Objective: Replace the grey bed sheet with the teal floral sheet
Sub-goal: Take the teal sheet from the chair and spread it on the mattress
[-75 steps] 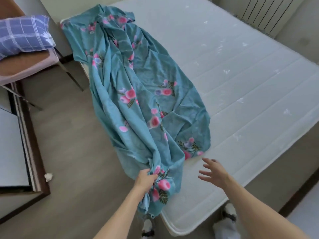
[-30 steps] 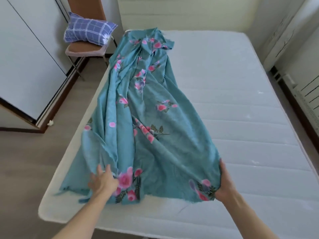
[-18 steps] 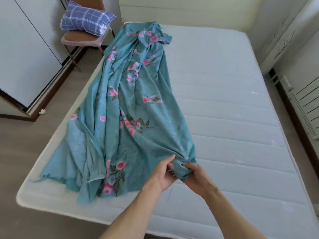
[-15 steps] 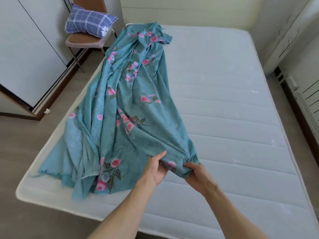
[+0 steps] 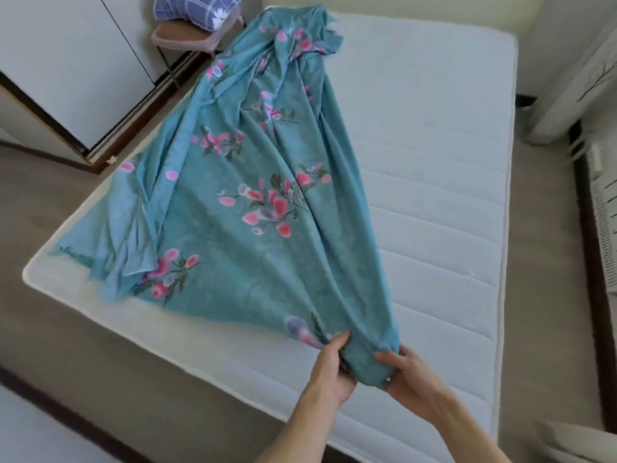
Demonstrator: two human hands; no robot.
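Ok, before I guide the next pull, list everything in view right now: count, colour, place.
teal floral sheet: one, teal with pink flowers, bunched lengthwise over the mattress's left half
mattress: one, white, quilted, bare on the right
pillow: one, blue checked, on the chair
chair: one, brown seat, by the far left corner
wardrobe: one, white, left wall
left hand: grips the sheet's near end
right hand: grips the same end
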